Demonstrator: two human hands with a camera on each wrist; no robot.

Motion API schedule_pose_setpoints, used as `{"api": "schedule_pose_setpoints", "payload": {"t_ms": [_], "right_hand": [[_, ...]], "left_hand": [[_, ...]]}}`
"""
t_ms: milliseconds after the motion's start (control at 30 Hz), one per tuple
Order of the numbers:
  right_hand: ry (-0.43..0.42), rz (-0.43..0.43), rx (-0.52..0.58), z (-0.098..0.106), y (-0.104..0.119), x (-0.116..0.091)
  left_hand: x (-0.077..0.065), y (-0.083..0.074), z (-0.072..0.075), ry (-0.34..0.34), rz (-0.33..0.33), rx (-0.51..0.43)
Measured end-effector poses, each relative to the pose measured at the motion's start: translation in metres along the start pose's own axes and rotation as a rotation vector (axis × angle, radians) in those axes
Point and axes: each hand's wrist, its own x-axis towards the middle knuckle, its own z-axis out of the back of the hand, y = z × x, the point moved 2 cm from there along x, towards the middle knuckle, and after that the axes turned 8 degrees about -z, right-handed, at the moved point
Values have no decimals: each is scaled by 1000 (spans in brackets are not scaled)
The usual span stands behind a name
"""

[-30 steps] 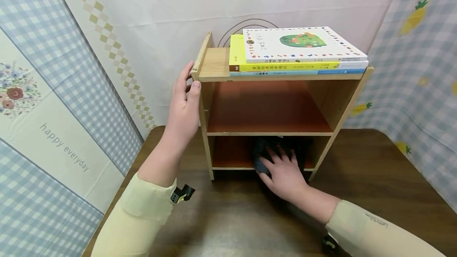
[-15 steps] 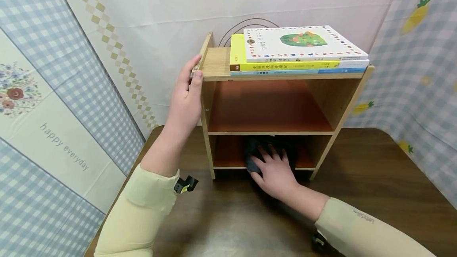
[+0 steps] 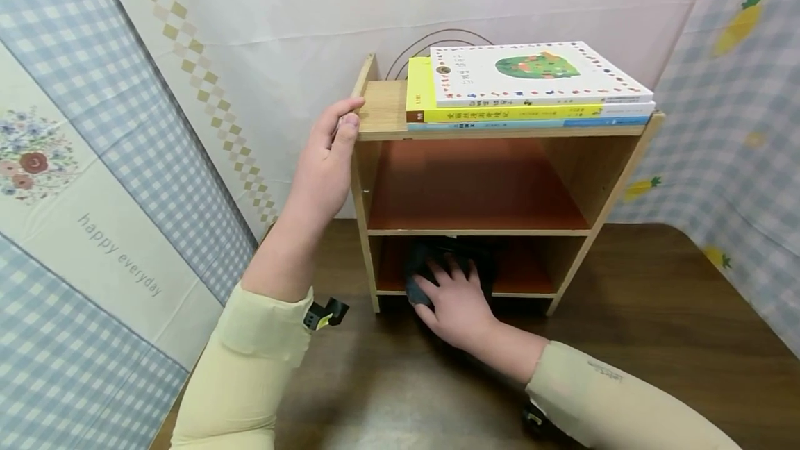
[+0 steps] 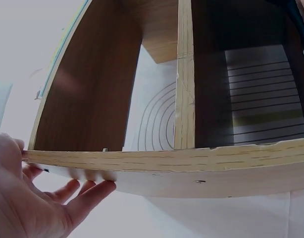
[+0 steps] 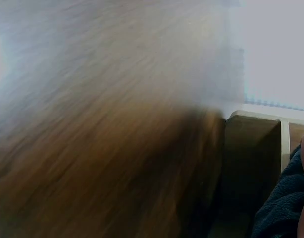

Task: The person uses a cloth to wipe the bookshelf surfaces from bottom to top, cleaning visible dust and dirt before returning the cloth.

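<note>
A small wooden bookshelf (image 3: 481, 232) with reddish-brown boards stands on the table. At its upper left corner, my left hand (image 3: 321, 165) grips the side panel, thumb at the front edge. The left wrist view shows the fingers (image 4: 92, 196) against the panel's outer face. My right hand (image 3: 459, 307) lies with spread fingers on a dark blue-grey cloth (image 3: 417, 287), pressing it onto the bottom shelf. Part of the cloth is hidden under the hand and in shadow. Its fuzzy weave (image 5: 280, 213) shows at the lower right of the right wrist view.
Several books (image 3: 531, 99) lie stacked on the shelf's top board, a white picture book (image 3: 537, 75) uppermost. The brown table (image 3: 662, 311) spreads around the shelf. Patterned curtains (image 3: 300, 5) hang behind and at both sides.
My right hand has slid left along the bottom shelf with the cloth. My left hand stays at the upper left corner, its fingers slightly further over the top edge.
</note>
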Motion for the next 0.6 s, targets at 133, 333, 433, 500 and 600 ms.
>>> {"api": "schedule_pose_setpoints", "payload": {"t_ms": [133, 333, 433, 500, 600], "right_hand": [[5, 21, -22, -2, 10, 5], [1, 29, -17, -6, 26, 11], [-2, 39, -10, -8, 33, 13], [-10, 44, -6, -9, 36, 15], [-13, 43, -8, -10, 41, 17]], "left_hand": [[0, -1, 0, 7, 12, -14], [-2, 0, 0, 22, 24, -8], [-2, 3, -1, 20, 19, -5], [-3, 4, -1, 14, 19, 6], [-3, 6, -1, 12, 31, 32]]}}
